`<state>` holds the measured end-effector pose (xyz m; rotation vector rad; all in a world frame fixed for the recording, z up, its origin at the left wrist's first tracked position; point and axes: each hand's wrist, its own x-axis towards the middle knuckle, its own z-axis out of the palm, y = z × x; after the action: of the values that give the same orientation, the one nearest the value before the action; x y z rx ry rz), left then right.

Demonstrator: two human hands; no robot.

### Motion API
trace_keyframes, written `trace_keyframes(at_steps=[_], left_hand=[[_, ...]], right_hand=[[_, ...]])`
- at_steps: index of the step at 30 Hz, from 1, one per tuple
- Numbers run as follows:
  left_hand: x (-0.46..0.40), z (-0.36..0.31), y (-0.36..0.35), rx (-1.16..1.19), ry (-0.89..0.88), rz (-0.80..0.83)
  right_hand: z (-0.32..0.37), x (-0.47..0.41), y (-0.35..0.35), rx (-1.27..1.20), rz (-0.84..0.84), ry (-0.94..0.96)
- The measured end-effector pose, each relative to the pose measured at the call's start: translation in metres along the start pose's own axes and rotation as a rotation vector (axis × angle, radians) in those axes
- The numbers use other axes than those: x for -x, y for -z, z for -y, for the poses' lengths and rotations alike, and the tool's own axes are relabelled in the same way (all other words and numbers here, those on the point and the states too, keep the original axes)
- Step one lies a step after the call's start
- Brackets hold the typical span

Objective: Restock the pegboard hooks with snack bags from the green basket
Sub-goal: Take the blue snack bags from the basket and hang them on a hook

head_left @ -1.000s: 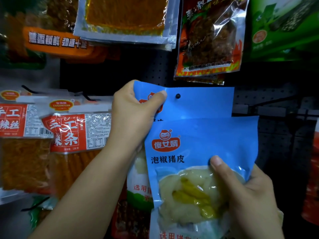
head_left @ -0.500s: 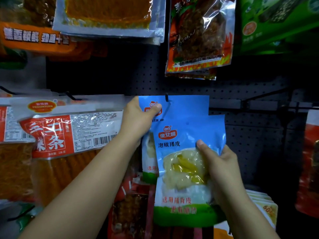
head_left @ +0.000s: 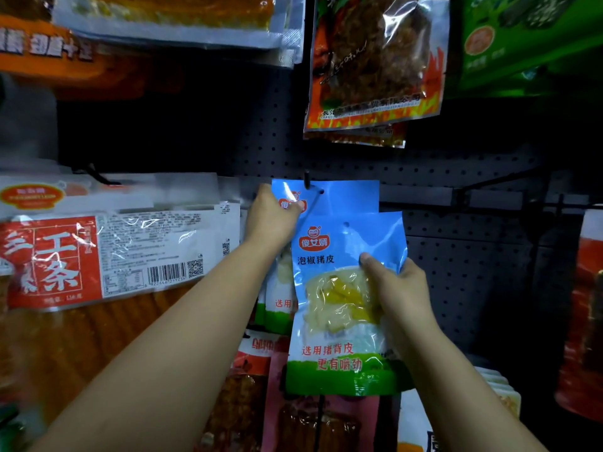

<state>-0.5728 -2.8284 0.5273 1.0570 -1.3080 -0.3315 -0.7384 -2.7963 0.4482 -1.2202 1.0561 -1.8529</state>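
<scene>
In the head view, the left hand [head_left: 272, 216] is pinching the top left corner of a blue bag [head_left: 346, 199] that is hanging on a black hook [head_left: 307, 181] just above its thumb. Down and to the right of it, the right hand [head_left: 399, 288] is gripping a second blue bag [head_left: 339, 308] by its right edge (thumb pressed on the front, fingers behind), holding it overlapping the hung one. Dark pegboard [head_left: 463, 256] is showing beyond the right hand, and a red-labelled packet [head_left: 107, 252] is hanging left of the left forearm.

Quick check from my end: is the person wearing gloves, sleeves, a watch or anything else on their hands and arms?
No. Both forearms are bare up to the frame edge, with no sleeves in view. The left hand and right hand have no gloves, rings, watch or bracelet; fingernails look short and unpainted.
</scene>
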Motion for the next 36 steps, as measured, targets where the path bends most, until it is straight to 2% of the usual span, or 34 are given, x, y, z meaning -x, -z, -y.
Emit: trace_keyframes(at_steps=[6,11,16,23,27,36], left_hand=[[0.011,0.002,0.0,0.137,0.071,0.034],[0.037,0.009,0.01,0.232,0.054,0.138],[0.075,0.012,0.023,0.225,-0.005,0.196],[0.109,-0.004,0.041,0.49,0.032,0.271],[0.115,-0.011,0.054,0.551,-0.016,0.178],[0.123,-0.028,0.083,0.576,-0.199,-0.006]], right_hand=[[-0.007,0.013,0.003,0.033,-0.009,0.066],[-0.012,0.032,0.017,0.083,-0.066,0.114],[0.001,0.057,0.025,0.176,-0.156,0.273],[0.031,0.086,0.016,-0.135,0.114,0.155],[0.05,0.096,0.012,-0.069,0.267,0.18],[0.099,0.088,-0.003,-0.043,0.398,0.385]])
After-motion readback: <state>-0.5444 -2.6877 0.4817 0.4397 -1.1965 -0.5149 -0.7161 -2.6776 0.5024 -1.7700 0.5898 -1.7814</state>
